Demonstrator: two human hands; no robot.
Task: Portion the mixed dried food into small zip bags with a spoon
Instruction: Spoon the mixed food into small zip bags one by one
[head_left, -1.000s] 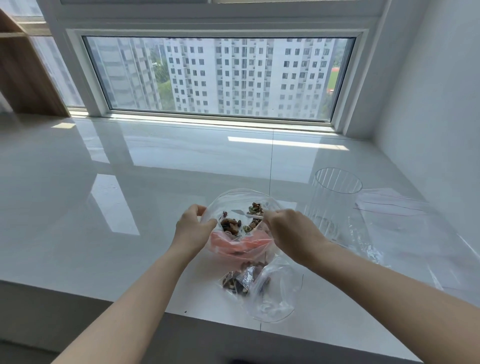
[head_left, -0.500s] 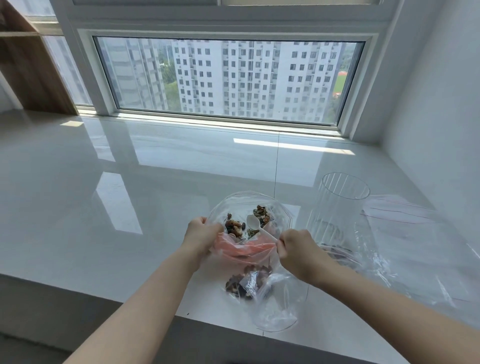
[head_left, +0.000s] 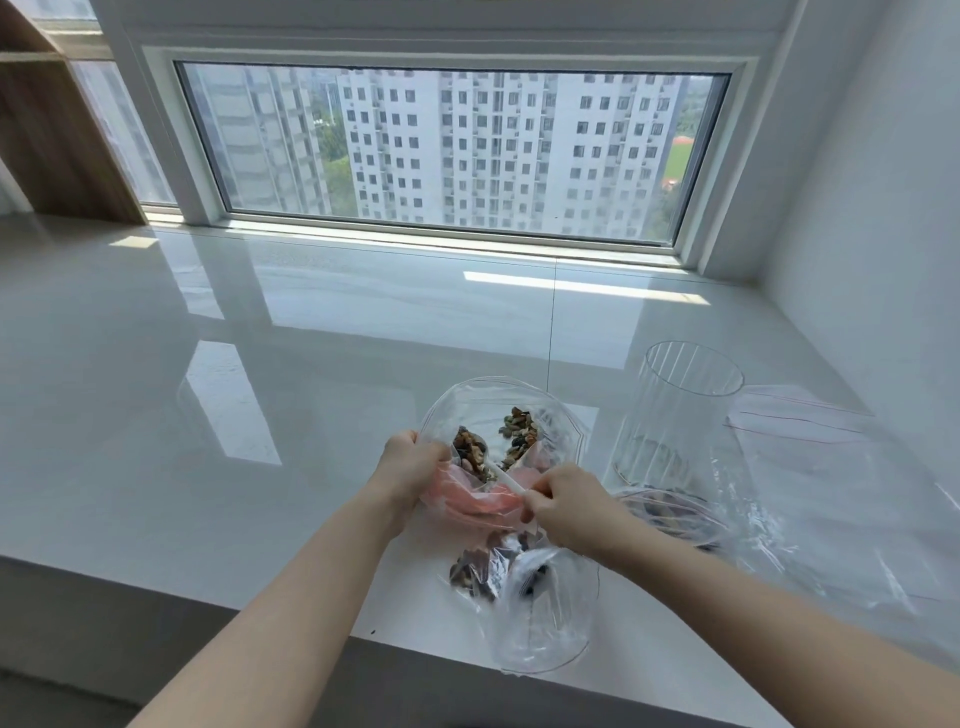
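so the left hand (head_left: 410, 467) has its fingers clamped on the rim of a small zip bag (head_left: 478, 501) while the right hand (head_left: 569, 506) pinches a white spoon (head_left: 511, 480) dipped into the mixed dried food (head_left: 498, 441) in a clear container (head_left: 498, 410) on the white counter (head_left: 260, 415)

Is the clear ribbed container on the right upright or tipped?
Upright: the clear ribbed container stands on the countertop, its open rim facing up.

1. Left of the clear container (head_left: 680, 410), we see the open big bag (head_left: 498, 415) blocking.
2. Right of it, flat zip bags (head_left: 810, 441) cover the counter (head_left: 260, 364).
3. Behind it, we find bare counter.
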